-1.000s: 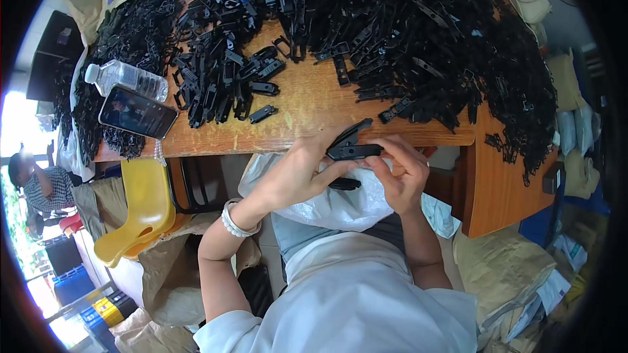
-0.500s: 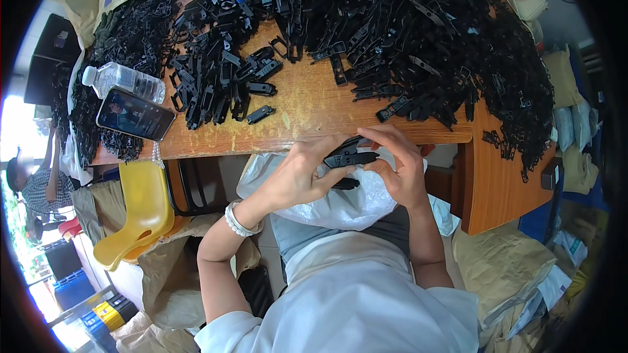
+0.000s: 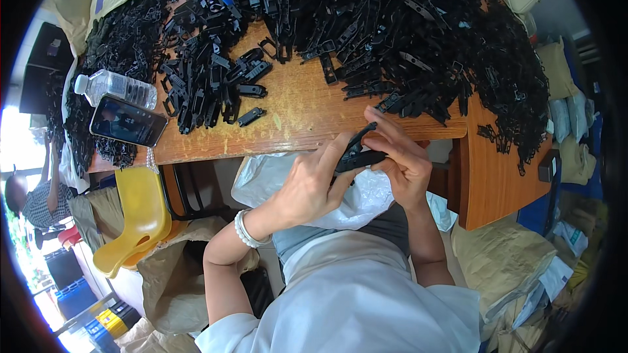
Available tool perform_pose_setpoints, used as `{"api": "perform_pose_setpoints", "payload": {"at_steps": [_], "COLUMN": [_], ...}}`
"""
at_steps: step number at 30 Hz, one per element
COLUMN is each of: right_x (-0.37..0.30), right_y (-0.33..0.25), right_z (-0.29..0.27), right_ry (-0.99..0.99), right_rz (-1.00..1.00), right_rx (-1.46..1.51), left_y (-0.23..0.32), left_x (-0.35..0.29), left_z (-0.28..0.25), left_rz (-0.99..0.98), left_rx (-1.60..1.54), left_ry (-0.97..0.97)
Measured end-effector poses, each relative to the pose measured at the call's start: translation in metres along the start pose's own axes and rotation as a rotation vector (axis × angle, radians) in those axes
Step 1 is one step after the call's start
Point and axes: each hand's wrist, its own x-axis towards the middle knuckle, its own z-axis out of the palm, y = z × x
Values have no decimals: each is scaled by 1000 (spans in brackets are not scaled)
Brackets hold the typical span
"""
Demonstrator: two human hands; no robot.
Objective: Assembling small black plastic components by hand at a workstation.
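Between my two hands, over a white plastic bag point(image 3: 261, 186) at the table's front edge, is a black plastic part point(image 3: 358, 159) with a thin arm slanting up from it. The fingers of my left hand point(image 3: 314, 180) pinch its left end. My right hand point(image 3: 405, 167) grips the other end with thumb and fingers, its forefinger raised along the slanting arm. Fingers cover much of the part. On the wooden table point(image 3: 301, 108) beyond lie a large heap of similar black parts point(image 3: 386, 39) and a smaller pile point(image 3: 203, 85) to the left.
At the left of the table a smartphone point(image 3: 127, 121) lies against a clear plastic bottle point(image 3: 118, 88). A yellow chair point(image 3: 140, 216) stands below it. Brown paper sacks point(image 3: 504, 255) fill the floor at right. A person point(image 3: 42, 199) is at far left.
The black part has turned in my hands, and its thin arm now stands up at a steeper slant. My right fingers have shifted along it. The whole view has moved slightly.
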Motion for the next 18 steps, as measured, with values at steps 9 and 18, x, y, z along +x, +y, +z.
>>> {"api": "perform_pose_setpoints", "payload": {"at_steps": [9,18], "right_x": [-2,-15], "right_y": [-1,0], "right_z": [-6,-7], "right_ry": [-91,-135], "right_rz": [73,248], "right_rx": [20,28], "left_y": [-4,-24], "left_x": [3,-3], "left_z": [-2,-12], "left_rz": [68,-12], "left_rx": [-61,-148], "left_ry": [-108,-322]}}
